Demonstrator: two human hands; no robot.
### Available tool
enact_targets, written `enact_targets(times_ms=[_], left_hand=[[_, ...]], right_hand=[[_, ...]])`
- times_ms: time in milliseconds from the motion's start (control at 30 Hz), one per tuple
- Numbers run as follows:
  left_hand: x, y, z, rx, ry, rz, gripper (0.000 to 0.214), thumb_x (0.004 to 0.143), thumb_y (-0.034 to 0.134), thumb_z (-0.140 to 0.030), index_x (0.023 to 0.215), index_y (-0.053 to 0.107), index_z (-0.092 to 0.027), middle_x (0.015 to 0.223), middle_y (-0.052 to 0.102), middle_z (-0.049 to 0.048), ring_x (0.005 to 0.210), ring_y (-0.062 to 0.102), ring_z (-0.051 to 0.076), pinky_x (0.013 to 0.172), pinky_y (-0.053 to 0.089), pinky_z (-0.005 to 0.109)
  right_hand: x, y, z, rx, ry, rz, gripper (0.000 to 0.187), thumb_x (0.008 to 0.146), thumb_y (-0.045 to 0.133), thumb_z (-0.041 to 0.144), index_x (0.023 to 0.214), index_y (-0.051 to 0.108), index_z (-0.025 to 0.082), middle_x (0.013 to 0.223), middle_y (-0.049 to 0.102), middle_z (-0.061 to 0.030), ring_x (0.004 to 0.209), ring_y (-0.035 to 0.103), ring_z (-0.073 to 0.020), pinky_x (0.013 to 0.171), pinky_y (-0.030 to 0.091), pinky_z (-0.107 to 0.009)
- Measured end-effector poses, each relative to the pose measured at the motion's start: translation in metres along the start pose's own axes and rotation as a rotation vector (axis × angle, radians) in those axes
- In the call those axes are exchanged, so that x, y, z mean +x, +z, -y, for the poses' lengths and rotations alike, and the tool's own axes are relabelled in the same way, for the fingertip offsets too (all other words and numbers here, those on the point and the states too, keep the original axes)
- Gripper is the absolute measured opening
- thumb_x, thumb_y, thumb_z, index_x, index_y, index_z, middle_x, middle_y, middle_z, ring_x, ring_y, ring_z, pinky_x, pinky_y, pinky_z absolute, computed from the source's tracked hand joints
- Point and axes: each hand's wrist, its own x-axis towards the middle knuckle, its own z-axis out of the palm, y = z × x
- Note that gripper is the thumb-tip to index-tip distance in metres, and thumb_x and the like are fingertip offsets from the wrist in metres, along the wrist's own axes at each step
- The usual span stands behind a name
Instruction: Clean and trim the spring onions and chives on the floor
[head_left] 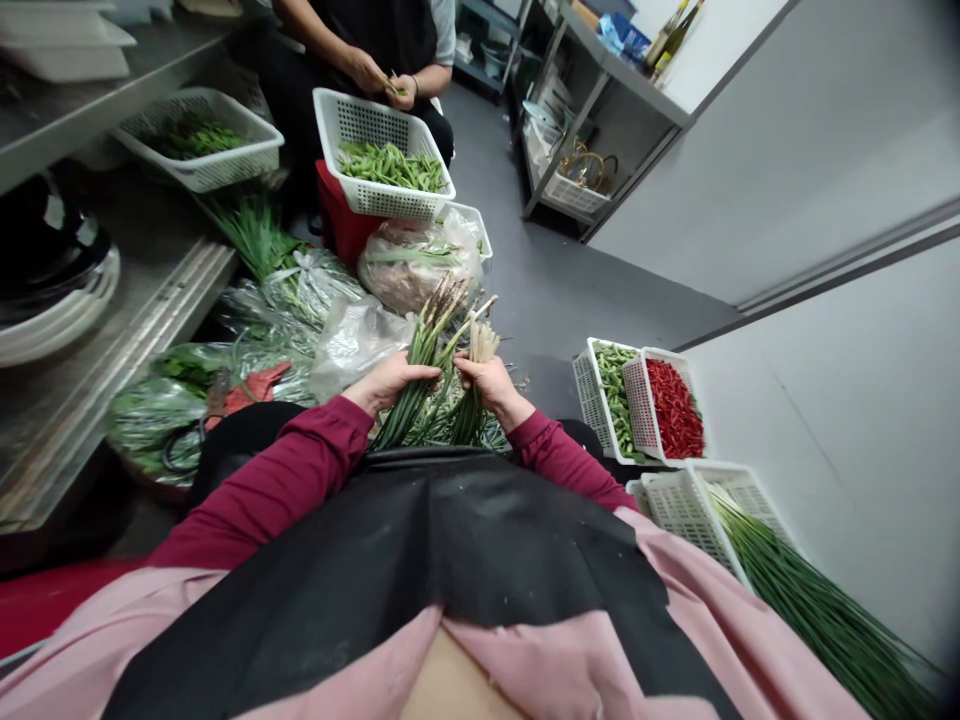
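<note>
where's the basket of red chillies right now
In the head view, the basket of red chillies is on the right, near the pale wall, immediately right of the green vegetables in their own white basket.

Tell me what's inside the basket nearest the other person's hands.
Long green vegetables lie heaped in the basket. The heap covers whatever is beneath it, so I can't tell what's there.

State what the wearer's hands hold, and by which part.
The left hand holds a brown-tipped bunch around its green stalks; the right hand holds a pale-ended bunch just below its pale ends.
</note>
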Motion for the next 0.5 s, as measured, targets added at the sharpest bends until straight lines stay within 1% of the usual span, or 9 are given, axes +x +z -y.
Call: enact_targets(times_ms=[167,267,367,500], left_hand=[[-0.0008,0.0013,-0.0018,-0.026,0.002,-0.051,0.033,0.057,0.078,-0.022,0.086,0.065,-0.011,0.07,0.068,0.0053,0.058,0.062,0.015,0.057,0.049,0.026],[-0.0001,0.002,-0.0013,-0.022,0.014,-0.1,0.034,0.056,0.078,-0.022,0.084,0.064,-0.011,0.067,0.067,0.0036,0.055,0.06,0.014,0.056,0.048,0.026],[0.0009,0.0021,0.0002,0.0,0.039,-0.124,0.037,0.055,0.079,-0.023,0.087,0.064,-0.011,0.063,0.064,0.0017,0.053,0.057,0.013,0.053,0.046,0.025],[0.0006,0.0039,0.0007,0.025,0.07,-0.101,0.04,0.055,0.078,-0.024,0.09,0.063,-0.011,0.063,0.063,0.0007,0.051,0.056,0.012,0.053,0.045,0.025]], right_hand=[[-0.0011,-0.0043,-0.0031,0.1,0.055,0.03,0.031,0.055,0.079,0.029,0.074,0.058,0.016,0.053,0.053,0.0061,0.036,0.043,-0.0057,0.036,0.031,-0.02],[-0.002,-0.0029,-0.0038,0.107,0.07,0.023,0.033,0.054,0.078,0.029,0.075,0.056,0.015,0.052,0.052,0.0065,0.036,0.043,-0.0058,0.036,0.031,-0.019],[-0.0029,-0.001,-0.003,0.113,0.088,0.042,0.034,0.054,0.077,0.029,0.076,0.055,0.015,0.048,0.049,0.0075,0.035,0.042,-0.0062,0.036,0.031,-0.02],[-0.0047,-0.0012,-0.0005,0.191,0.089,0.142,0.043,0.054,0.076,0.026,0.091,0.058,0.015,0.056,0.056,0.0061,0.037,0.039,-0.0043,0.038,0.029,-0.019]])
